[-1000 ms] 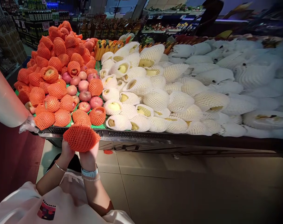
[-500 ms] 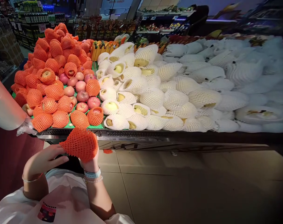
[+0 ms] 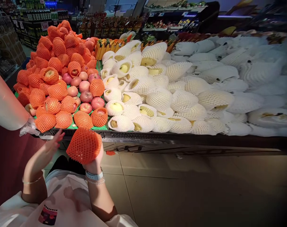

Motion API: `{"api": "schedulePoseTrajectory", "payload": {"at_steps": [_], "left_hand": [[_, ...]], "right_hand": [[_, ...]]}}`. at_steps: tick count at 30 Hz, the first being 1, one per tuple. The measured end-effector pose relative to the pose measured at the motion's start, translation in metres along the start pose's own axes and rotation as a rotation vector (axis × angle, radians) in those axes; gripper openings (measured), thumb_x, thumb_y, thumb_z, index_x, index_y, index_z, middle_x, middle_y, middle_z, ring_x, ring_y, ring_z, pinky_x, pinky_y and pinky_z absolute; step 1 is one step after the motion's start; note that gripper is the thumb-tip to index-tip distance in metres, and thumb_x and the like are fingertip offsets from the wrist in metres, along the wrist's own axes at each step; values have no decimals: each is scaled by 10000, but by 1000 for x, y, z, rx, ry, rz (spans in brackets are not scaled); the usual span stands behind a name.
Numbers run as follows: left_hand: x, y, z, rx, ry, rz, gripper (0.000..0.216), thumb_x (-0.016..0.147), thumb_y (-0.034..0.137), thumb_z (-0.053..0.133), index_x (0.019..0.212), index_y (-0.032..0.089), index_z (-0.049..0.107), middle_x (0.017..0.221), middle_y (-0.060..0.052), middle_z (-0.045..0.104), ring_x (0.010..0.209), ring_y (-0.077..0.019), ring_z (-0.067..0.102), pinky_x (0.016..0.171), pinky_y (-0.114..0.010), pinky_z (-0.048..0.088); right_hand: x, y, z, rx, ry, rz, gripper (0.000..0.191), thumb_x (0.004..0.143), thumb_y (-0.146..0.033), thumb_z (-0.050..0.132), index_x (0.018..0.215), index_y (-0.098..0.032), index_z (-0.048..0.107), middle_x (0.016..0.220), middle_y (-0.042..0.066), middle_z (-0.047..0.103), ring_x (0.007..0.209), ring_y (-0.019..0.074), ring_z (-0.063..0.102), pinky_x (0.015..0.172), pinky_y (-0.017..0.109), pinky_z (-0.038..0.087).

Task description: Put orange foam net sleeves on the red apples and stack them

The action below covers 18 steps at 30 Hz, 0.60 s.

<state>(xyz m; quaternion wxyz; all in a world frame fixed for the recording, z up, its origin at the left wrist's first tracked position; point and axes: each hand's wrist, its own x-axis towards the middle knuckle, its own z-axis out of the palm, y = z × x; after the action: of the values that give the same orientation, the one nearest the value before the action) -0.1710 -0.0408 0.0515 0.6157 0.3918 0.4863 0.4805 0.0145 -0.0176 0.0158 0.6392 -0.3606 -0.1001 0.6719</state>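
Observation:
My right hand (image 3: 94, 160) is closed on an apple wrapped in an orange foam net (image 3: 84, 145), held just in front of the display's front edge (image 3: 138, 136). My left hand (image 3: 49, 147) is open, fingers spread, lifted beside the net and apart from it. On the stand lie bare red apples (image 3: 86, 96) among many orange-netted ones (image 3: 55, 90), piled high at the back left.
White-netted pears (image 3: 158, 99) fill the middle of the stand, with more white-wrapped fruit (image 3: 252, 75) to the right. A pale rounded object and crumpled plastic (image 3: 27, 127) sit at the left edge. An orange scrap (image 3: 110, 153) lies on the tiled floor (image 3: 181, 189). Shelves stand behind.
Both hands held the netted apple a second ago. My left hand has let go and moved left and up, fingers spread. My right hand keeps the apple, slightly raised.

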Motion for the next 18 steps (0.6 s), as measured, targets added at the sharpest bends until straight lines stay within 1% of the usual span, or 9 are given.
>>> {"api": "schedulePoseTrajectory", "payload": {"at_steps": [2,3,4,6,8,11,14,16,18], "left_hand": [[13,-11,23,47,-166,-34,479,797,388,692,1251,243,650,1253,-107,665,1268,-289,543,1106,-397,374],[18,-16,35,34,-223,-35,516,796,407,699,1276,235,621,1266,-106,651,1275,-288,534,1121,-396,356],[21,-20,47,-5,-244,-22,553,783,429,714,1285,230,595,1263,-103,645,1266,-288,535,1119,-397,356],[26,-29,69,-139,-165,9,658,700,451,788,1269,220,549,1226,-103,644,1208,-297,563,1073,-408,402],[29,-37,85,-268,-80,33,776,576,441,871,1233,217,523,1190,-100,641,1152,-302,585,1019,-408,444],[32,-48,96,-396,-81,31,886,412,387,945,1180,223,535,1159,-84,641,1123,-296,591,969,-382,473],[35,-57,102,-550,-59,-26,842,405,364,951,1149,237,578,1168,-63,650,1157,-281,577,975,-353,470],[37,-62,104,-685,5,-104,730,484,407,921,1122,234,612,1181,-58,660,1184,-271,569,1007,-354,456],[40,-67,104,-793,32,-230,627,566,491,866,1083,213,644,1154,-69,683,1149,-276,596,1008,-401,465]], "right_hand": [[2,1,-1,-148,25,-161,290,773,-497,593,816,-228,691,902,26,738,860,210,680,851,418,561],[2,0,-2,-223,37,-246,263,773,-464,598,844,-231,698,933,24,735,891,204,674,881,408,548],[2,-2,-2,-293,42,-319,237,773,-425,607,871,-233,705,966,21,732,927,198,665,918,395,529],[2,-11,-3,-416,15,-416,200,775,-357,613,893,-234,718,1008,18,725,987,192,648,987,374,483],[1,-24,-2,-528,-52,-447,194,812,-334,580,869,-220,726,1015,31,727,1018,198,641,1020,373,452],[-1,-40,1,-659,-107,-446,240,873,-346,533,875,-205,728,1029,48,727,1039,203,637,1028,381,440],[-3,-41,6,-636,-43,-443,277,899,-388,538,1021,-209,709,1153,63,699,1138,203,599,1069,400,400],[-3,-37,8,-489,-21,-478,336,910,-425,533,1158,-234,655,1244,70,665,1209,206,572,1102,436,370],[-2,-34,4,-301,-26,-542,359,909,-433,541,1214,-260,616,1275,67,651,1232,205,572,1111,459,368]]}}
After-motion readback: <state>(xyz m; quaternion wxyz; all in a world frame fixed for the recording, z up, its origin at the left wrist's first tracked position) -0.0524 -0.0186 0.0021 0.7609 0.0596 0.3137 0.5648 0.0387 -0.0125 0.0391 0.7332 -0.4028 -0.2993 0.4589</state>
